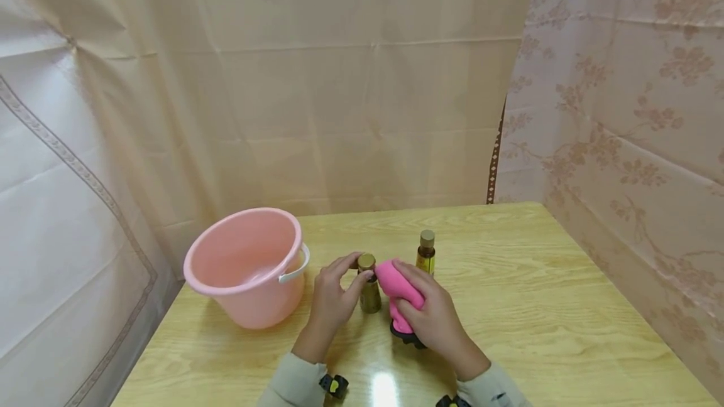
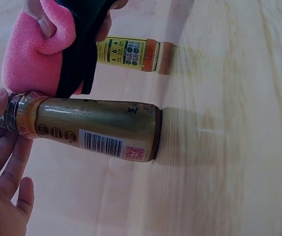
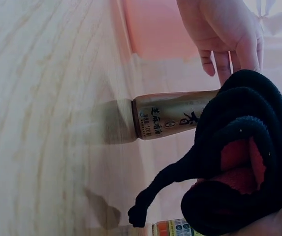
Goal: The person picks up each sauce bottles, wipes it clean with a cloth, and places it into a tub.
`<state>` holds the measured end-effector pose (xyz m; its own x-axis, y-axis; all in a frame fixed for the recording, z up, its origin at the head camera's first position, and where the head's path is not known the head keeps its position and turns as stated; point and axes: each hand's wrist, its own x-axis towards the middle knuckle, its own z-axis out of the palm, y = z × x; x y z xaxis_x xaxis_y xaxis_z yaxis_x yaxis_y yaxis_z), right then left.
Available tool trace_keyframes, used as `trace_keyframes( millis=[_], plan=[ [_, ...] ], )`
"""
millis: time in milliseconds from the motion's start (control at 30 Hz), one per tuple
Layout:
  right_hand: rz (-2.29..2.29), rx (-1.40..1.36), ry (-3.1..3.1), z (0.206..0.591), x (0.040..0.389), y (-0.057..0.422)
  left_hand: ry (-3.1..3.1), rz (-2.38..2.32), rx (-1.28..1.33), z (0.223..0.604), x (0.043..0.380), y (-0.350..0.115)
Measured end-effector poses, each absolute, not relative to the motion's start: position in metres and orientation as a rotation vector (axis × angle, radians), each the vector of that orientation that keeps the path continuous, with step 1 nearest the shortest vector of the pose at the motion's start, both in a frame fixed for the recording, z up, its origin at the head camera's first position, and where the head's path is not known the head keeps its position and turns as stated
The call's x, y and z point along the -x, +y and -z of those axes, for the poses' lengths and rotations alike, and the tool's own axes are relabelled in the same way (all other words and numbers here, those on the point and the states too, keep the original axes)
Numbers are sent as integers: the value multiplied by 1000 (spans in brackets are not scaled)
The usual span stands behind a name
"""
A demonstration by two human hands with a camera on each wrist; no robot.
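Observation:
A gold-labelled sesame oil bottle (image 1: 370, 299) stands upright on the wooden table. My left hand (image 1: 334, 297) holds it at the neck, just below the gold cap, between thumb and fingers. A pink cloth with black edging (image 1: 400, 287) is bunched in the grip of my right hand (image 1: 437, 318). In the left wrist view the cloth (image 2: 35, 54) presses against the side of the bottle's neck (image 2: 31, 115). The cloth's black edge (image 3: 249, 108) hangs in folds in the right wrist view and hides the bottle's upper part.
A second, dark bottle with a yellow label (image 1: 427, 257) stands behind my right hand, partly covered by it. To the left sits a pink bucket (image 1: 263, 306) with a white handle (image 1: 295, 272). Curtains (image 1: 362, 112) hang around the table.

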<state>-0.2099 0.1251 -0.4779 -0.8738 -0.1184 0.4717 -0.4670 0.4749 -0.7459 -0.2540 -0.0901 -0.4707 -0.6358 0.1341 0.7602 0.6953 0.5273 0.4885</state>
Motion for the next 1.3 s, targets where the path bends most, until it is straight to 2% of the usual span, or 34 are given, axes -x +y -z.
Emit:
trace_keyframes(
  millis=[1300],
  plan=[
    [-1299, -513, -2473, 483, 211, 124, -2097, 1065, 672, 474, 254, -93]
  ],
)
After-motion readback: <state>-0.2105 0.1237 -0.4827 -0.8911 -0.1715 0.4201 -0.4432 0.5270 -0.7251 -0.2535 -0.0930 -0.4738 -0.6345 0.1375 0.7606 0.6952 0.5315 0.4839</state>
